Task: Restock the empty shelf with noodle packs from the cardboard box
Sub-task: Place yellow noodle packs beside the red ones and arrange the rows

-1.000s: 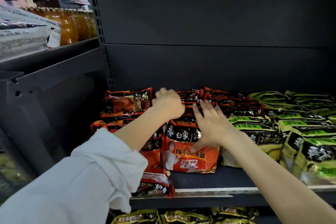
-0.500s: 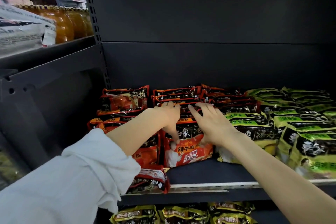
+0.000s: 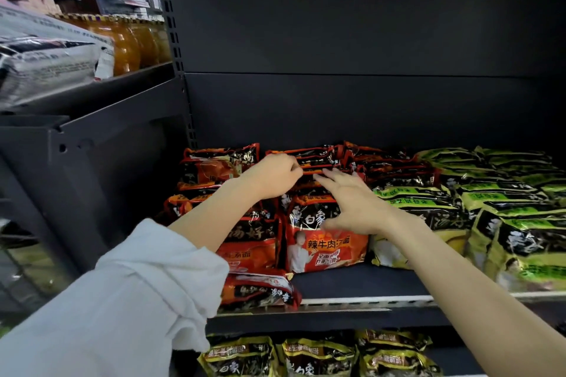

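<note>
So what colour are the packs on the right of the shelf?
Green packs, head view.

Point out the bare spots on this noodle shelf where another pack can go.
Bare shelf shows along the front, between the red pack at the edge and the green packs, in front of the upright red pack. Farther back it is crowded: red stacks, with left hand and right hand among them.

Two hands (image 3: 272, 174) (image 3: 352, 202), four amber jars (image 3: 122, 46), and three yellow packs (image 3: 318, 355) below.
</note>
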A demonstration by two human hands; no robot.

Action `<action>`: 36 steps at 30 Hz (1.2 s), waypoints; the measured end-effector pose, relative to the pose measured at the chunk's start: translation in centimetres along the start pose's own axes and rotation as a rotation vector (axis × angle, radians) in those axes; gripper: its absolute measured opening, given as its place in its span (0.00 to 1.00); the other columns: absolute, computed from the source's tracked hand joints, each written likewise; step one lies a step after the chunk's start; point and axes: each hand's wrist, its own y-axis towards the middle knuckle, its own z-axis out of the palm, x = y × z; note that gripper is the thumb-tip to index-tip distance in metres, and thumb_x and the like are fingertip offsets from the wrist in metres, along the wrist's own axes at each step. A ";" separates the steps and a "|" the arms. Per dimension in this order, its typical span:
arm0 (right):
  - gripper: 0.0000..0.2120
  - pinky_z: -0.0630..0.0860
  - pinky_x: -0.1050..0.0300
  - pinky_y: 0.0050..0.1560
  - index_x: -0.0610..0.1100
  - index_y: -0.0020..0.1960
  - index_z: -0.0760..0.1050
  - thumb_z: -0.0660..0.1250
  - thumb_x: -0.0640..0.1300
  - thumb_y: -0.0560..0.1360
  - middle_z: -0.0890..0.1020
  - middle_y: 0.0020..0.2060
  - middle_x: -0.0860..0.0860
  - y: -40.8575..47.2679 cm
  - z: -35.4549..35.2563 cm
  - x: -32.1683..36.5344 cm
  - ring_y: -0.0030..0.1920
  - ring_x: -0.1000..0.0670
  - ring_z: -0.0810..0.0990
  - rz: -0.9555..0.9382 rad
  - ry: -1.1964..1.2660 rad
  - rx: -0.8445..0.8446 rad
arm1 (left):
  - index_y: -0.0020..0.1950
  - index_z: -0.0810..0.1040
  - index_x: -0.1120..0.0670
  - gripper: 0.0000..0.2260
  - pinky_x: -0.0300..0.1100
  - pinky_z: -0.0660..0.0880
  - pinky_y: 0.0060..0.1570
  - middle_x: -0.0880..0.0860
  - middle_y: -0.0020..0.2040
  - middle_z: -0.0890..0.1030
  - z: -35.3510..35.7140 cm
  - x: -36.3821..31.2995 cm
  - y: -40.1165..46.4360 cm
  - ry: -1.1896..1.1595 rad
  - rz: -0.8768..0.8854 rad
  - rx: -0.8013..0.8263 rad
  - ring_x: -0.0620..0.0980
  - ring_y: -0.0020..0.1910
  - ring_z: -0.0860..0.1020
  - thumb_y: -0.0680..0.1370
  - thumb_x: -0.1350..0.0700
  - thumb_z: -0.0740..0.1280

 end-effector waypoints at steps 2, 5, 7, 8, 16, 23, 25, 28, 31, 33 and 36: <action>0.35 0.45 0.60 0.73 0.49 0.77 0.53 0.66 0.43 0.75 0.54 0.77 0.51 -1.3 0.3 1.5 0.77 0.53 0.47 -0.072 0.145 -0.115 | 0.56 0.79 0.56 0.12 0.47 0.78 0.47 0.52 0.45 0.81 -0.7 0.5 -1.6 -0.029 0.042 -0.117 0.49 0.40 0.79 0.81 0.55 0.58; 0.24 0.52 0.67 0.67 0.52 0.73 0.63 0.62 0.42 0.78 0.64 0.72 0.55 -3.3 0.4 3.7 0.73 0.56 0.57 -0.107 0.309 -0.258 | 0.52 0.80 0.56 0.10 0.43 0.77 0.38 0.49 0.38 0.80 -1.6 1.5 -4.1 -0.023 0.053 -0.228 0.47 0.32 0.77 0.80 0.57 0.60; 0.24 0.56 0.64 0.65 0.55 0.72 0.64 0.63 0.53 0.77 0.66 0.70 0.57 -4.6 0.3 5.4 0.70 0.60 0.60 -0.134 0.425 -0.230 | 0.51 0.81 0.56 0.10 0.46 0.78 0.42 0.52 0.41 0.82 -2.0 2.3 -5.8 -0.010 0.036 -0.261 0.51 0.36 0.80 0.79 0.57 0.60; 0.28 0.56 0.63 0.65 0.57 0.73 0.61 0.65 0.57 0.75 0.64 0.71 0.58 -5.2 0.3 6.2 0.69 0.61 0.59 -0.149 0.477 -0.170 | 0.51 0.81 0.56 0.10 0.47 0.78 0.45 0.53 0.43 0.83 -2.1 2.8 -6.6 -0.005 0.025 -0.269 0.51 0.40 0.80 0.79 0.57 0.60; 0.55 0.48 0.49 0.75 0.52 0.77 0.37 0.71 0.66 0.66 0.40 0.77 0.53 -6.1 2.8 9.6 0.76 0.51 0.37 -0.229 0.098 0.098 | 0.66 0.73 0.51 0.17 0.47 0.67 0.65 0.53 0.67 0.71 -1.5 5.2 -11.7 -0.017 -0.165 -0.144 0.53 0.66 0.69 0.79 0.48 0.62; 0.31 0.65 0.53 0.69 0.46 0.75 0.59 0.66 0.51 0.76 0.66 0.72 0.49 -4.5 2.7 10.1 0.73 0.49 0.60 -0.147 0.059 -0.178 | 0.66 0.73 0.58 0.16 0.41 0.62 0.66 0.57 0.67 0.70 -0.9 5.8 -14.5 -0.072 -0.255 -0.241 0.53 0.66 0.69 0.83 0.54 0.53; 0.23 0.70 0.53 0.65 0.45 0.73 0.65 0.63 0.42 0.78 0.71 0.68 0.47 -3.7 2.6 10.5 0.70 0.48 0.66 -0.105 0.038 -0.269 | 0.67 0.72 0.59 0.15 0.41 0.65 0.64 0.57 0.67 0.69 -1.1 6.3 -14.6 -0.063 -0.284 -0.267 0.54 0.64 0.70 0.82 0.57 0.55; 0.23 0.71 0.53 0.65 0.43 0.72 0.65 0.59 0.34 0.78 0.71 0.67 0.46 -2.3 3.6 11.3 0.67 0.46 0.67 -0.104 -0.038 -0.316 | 0.65 0.72 0.60 0.14 0.38 0.72 0.51 0.59 0.61 0.73 -1.3 7.3 -14.2 -0.072 -0.334 -0.235 0.54 0.54 0.76 0.81 0.58 0.57; 0.25 0.65 0.51 0.70 0.40 0.75 0.60 0.57 0.36 0.79 0.64 0.72 0.44 -1.2 4.8 12.1 0.72 0.45 0.60 -0.097 -0.052 -0.305 | 0.65 0.73 0.58 0.14 0.49 0.73 0.58 0.58 0.62 0.73 -1.6 7.9 -13.5 0.038 -0.354 -0.344 0.57 0.58 0.74 0.80 0.59 0.58; 0.23 0.63 0.51 0.71 0.41 0.75 0.59 0.54 0.43 0.80 0.64 0.73 0.45 -0.7 5.0 12.6 0.72 0.46 0.60 -0.098 -0.034 -0.299 | 0.66 0.72 0.58 0.15 0.49 0.70 0.63 0.56 0.65 0.73 -2.0 7.7 -12.7 0.029 -0.262 -0.398 0.55 0.63 0.72 0.80 0.60 0.58; 0.33 0.67 0.50 0.66 0.42 0.72 0.64 0.51 0.64 0.78 0.69 0.69 0.46 -0.3 4.2 12.9 0.68 0.46 0.66 -0.075 -0.038 -0.230 | 0.69 0.71 0.55 0.16 0.45 0.69 0.65 0.53 0.68 0.73 -2.2 7.4 -10.3 -0.032 -0.153 -0.237 0.52 0.66 0.71 0.81 0.59 0.56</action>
